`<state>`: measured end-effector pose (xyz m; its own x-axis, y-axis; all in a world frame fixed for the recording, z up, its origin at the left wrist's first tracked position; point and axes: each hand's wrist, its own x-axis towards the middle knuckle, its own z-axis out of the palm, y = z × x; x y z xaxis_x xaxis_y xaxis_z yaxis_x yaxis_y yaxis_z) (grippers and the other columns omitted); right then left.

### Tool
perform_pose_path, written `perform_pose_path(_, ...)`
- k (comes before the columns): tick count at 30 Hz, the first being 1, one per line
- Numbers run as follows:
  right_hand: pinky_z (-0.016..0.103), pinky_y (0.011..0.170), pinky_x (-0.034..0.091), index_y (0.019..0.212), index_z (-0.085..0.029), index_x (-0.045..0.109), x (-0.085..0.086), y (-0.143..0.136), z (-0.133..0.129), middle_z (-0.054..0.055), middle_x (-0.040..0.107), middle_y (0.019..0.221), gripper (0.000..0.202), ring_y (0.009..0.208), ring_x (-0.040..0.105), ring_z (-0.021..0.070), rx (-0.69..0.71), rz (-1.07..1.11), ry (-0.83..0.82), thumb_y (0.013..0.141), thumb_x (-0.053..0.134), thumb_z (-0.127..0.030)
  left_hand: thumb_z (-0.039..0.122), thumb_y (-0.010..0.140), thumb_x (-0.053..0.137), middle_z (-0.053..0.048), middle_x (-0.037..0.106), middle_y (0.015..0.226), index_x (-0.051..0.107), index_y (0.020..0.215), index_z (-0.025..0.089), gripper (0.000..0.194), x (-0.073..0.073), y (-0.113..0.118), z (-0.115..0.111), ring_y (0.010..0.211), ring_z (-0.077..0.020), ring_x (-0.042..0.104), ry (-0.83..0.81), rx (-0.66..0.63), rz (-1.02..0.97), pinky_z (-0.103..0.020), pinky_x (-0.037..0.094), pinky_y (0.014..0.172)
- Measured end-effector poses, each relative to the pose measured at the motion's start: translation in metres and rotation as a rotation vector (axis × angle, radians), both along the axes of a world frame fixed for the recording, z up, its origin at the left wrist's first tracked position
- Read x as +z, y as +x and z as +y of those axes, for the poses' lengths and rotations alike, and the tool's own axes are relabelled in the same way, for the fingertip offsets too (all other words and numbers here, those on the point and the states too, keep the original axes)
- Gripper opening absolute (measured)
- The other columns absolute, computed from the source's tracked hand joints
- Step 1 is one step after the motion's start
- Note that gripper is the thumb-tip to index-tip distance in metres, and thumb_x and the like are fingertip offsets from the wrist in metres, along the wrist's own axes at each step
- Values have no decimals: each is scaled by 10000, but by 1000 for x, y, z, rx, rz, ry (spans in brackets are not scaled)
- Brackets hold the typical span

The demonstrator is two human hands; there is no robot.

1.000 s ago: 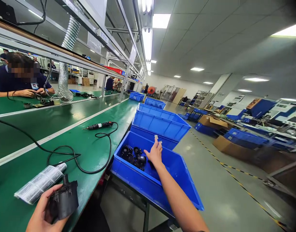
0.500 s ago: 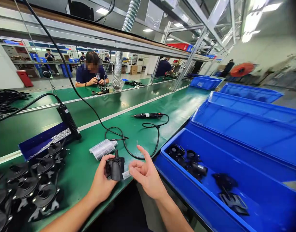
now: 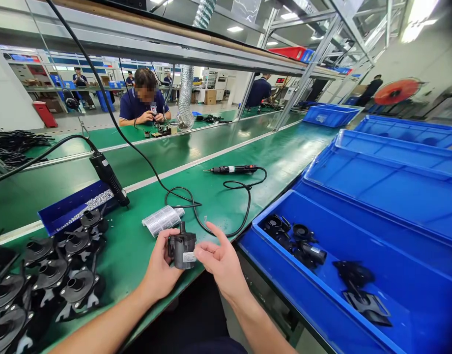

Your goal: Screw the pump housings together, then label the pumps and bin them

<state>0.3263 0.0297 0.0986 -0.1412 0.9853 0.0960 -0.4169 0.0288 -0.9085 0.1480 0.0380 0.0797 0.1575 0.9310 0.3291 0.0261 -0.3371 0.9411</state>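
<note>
My left hand [image 3: 163, 268] is closed around a small black pump [image 3: 184, 243], a round body with a short spout pointing up. On the pump's side facing me lies a white printed label [image 3: 189, 257]. Thumb and fingers of my right hand [image 3: 224, 265] are pinched at the label's right end, against the pump, while the index finger points up. A small clear strip [image 3: 206, 219] shows by that fingertip. Just behind my left hand a curled sheet of labels [image 3: 162, 220] rests on the green bench [image 3: 133, 241].
Black pumps [image 3: 51, 274] stand in rows at left, near a blue tray of small screws [image 3: 76, 209] and a hanging electric screwdriver [image 3: 108, 178]. Another screwdriver [image 3: 234, 169] lies with its looped cord. At right, a blue bin [image 3: 322, 300] holds black parts. A co-worker [image 3: 145, 101] sits opposite.
The label stuck out from the pump's right side before; now it lies against the pump's face. My right fingers have moved in toward the pump. The view has turned slightly left.
</note>
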Motion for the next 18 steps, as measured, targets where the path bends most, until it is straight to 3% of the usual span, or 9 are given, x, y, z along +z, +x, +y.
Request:
perform_pose_path(8,143,729,462,1628,-228,187,-1,1,4,25,664,882,1111,745,582,48,0,-44,28,787,880,-445,334,857,839,-65,566,1306,414,1378,252,677,3,-1,-2,1109,-109,631,19,8,3,-217,565,963)
perform_pose_path(18,134,654,430,1619,-246,194,2,-3,-2,22,663,894,1072,680,533,36,-69,-113,51,805,854,-474,346,861,840,-61,561,1317,415,1371,256,670,2,0,0,1109,-105,623,19,11,3,-205,559,951)
